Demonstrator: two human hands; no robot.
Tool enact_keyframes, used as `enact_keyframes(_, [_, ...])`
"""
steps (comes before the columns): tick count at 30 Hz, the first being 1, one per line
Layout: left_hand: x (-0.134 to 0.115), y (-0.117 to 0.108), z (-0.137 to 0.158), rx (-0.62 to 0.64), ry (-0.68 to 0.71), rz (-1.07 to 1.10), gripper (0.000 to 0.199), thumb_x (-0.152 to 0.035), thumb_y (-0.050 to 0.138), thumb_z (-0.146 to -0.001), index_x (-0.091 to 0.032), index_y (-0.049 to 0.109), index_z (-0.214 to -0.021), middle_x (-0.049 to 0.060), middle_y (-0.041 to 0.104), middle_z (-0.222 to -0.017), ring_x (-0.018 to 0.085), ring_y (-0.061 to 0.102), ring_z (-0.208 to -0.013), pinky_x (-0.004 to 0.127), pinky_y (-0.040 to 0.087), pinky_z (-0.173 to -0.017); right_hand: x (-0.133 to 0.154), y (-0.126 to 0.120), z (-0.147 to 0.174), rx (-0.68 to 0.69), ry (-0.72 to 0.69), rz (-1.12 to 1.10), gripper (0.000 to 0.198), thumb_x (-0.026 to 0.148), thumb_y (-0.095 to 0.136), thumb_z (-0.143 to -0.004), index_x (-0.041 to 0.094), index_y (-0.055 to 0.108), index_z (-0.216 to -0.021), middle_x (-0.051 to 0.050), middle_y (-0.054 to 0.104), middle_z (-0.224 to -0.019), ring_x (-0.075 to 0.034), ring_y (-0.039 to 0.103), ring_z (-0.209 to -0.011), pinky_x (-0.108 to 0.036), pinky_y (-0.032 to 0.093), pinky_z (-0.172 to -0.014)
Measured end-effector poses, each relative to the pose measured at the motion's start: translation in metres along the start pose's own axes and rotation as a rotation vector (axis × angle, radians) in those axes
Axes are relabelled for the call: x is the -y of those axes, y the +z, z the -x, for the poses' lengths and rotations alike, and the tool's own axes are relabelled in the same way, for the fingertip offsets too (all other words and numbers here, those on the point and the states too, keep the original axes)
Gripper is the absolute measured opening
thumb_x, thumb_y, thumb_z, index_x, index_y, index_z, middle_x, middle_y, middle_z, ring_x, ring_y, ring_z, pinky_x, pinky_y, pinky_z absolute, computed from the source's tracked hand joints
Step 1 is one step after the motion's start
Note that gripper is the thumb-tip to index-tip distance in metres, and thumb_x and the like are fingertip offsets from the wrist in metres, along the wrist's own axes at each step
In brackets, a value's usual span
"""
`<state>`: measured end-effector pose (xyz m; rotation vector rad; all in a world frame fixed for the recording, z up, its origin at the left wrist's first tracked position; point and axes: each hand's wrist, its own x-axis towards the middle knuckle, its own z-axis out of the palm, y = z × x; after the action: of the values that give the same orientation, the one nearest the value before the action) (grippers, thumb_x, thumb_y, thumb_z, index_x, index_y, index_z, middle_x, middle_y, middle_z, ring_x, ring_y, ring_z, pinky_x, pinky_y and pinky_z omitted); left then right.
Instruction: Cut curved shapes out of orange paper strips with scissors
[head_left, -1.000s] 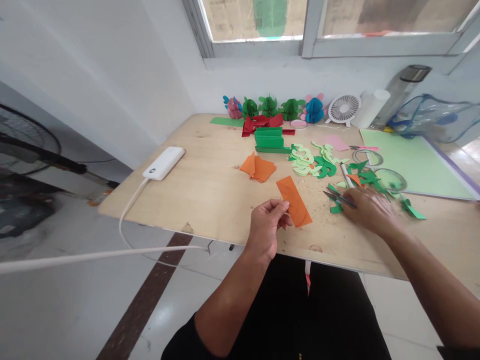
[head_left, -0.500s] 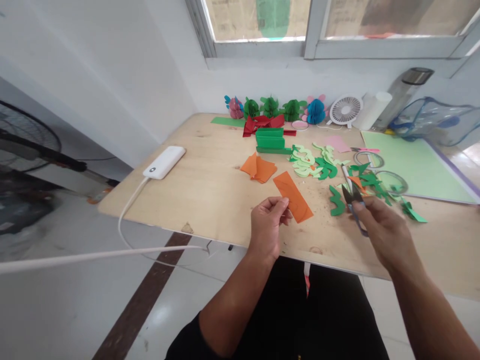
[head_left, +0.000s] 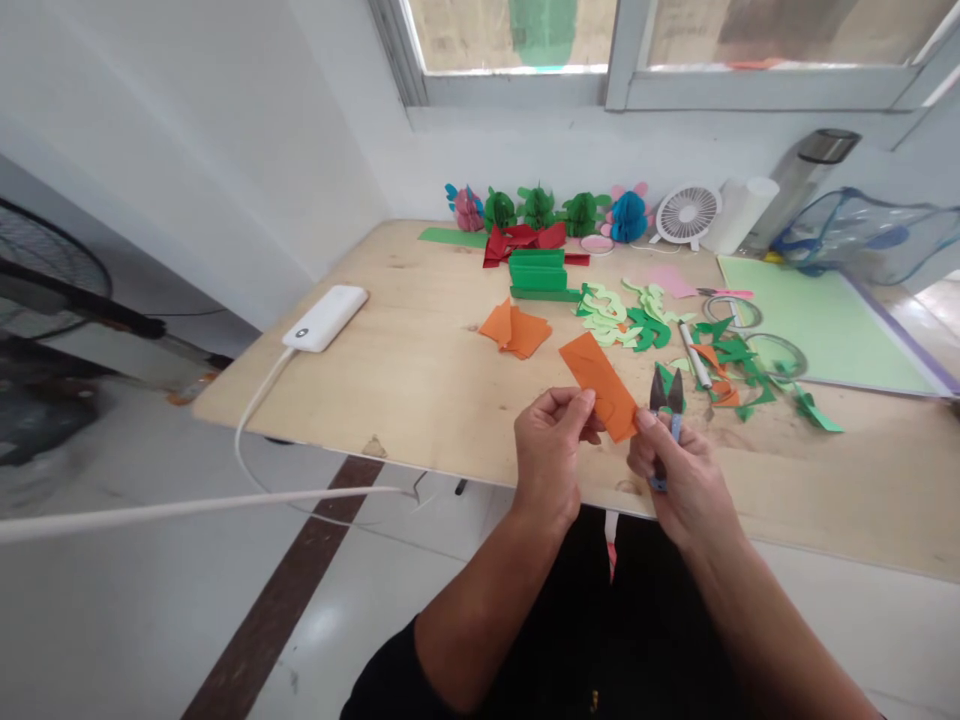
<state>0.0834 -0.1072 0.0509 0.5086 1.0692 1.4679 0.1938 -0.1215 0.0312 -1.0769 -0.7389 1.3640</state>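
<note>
My left hand (head_left: 553, 440) pinches an orange paper strip (head_left: 589, 362) by its near left edge, a little above the table's front part. Faint curved lines show on the strip. In my right hand (head_left: 688, 478) is a pair of thread snips (head_left: 673, 395), blades pointing away from me and spread apart. The right thumb and fingers reach the strip's near right corner, so both hands are at the paper. Behind the snips lies a green paper cutout (head_left: 664, 374), partly hidden by the blades. Beyond my left hand rests a small pile of orange paper pieces (head_left: 529, 333).
Light green wavy cutouts (head_left: 604, 325), a white pen (head_left: 696, 358) and green scraps (head_left: 739, 350) lie at the right. Folded green paper (head_left: 538, 272) and red paper (head_left: 525, 240) sit farther back. A white power bank (head_left: 328, 318) with a cable is at the left edge.
My right hand has moved left with the snips, from beside the scraps to the orange strip's corner. My left hand and the strip have shifted slightly right.
</note>
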Motion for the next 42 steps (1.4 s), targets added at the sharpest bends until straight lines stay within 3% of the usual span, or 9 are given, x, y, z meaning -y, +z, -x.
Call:
enact_keyframes(11, [0.000,0.005,0.007,-0.016,0.021,-0.026,0.018,-0.028,0.071,-0.068,-0.016,0.060,-0.063,-0.001,0.058,-0.054,0.009,0.053,-0.051,0.023,0.042,-0.053,-0.004,0.007,0.008,-0.113,-0.015,0.047,0.047,0.031,0.079,-0.069,0.020,0.037,-0.051,0.008,0.033,-0.048,-0.006,0.026,-0.045,-0.025,0.021,-0.043])
enact_keyframes(30, [0.001,0.002,0.007,0.007,-0.027,0.004,0.016,-0.026,0.070,-0.068,-0.015,0.059,-0.063,-0.002,0.056,-0.053,0.008,0.050,-0.050,0.021,0.040,-0.050,-0.003,0.010,0.013,-0.153,-0.018,0.076,0.050,0.034,0.081,-0.064,0.021,0.033,-0.054,0.010,0.028,-0.051,-0.005,0.022,-0.045,-0.024,0.017,-0.042])
enact_keyframes(42, [0.002,-0.003,0.006,0.067,-0.062,-0.012,0.018,-0.029,0.071,-0.067,-0.016,0.059,-0.067,-0.002,0.057,-0.055,0.009,0.052,-0.051,0.022,0.040,-0.051,-0.005,0.010,0.013,-0.183,-0.055,0.153,0.043,0.037,0.079,-0.065,0.020,0.041,-0.055,0.008,0.034,-0.052,-0.006,0.026,-0.047,-0.022,0.025,-0.042])
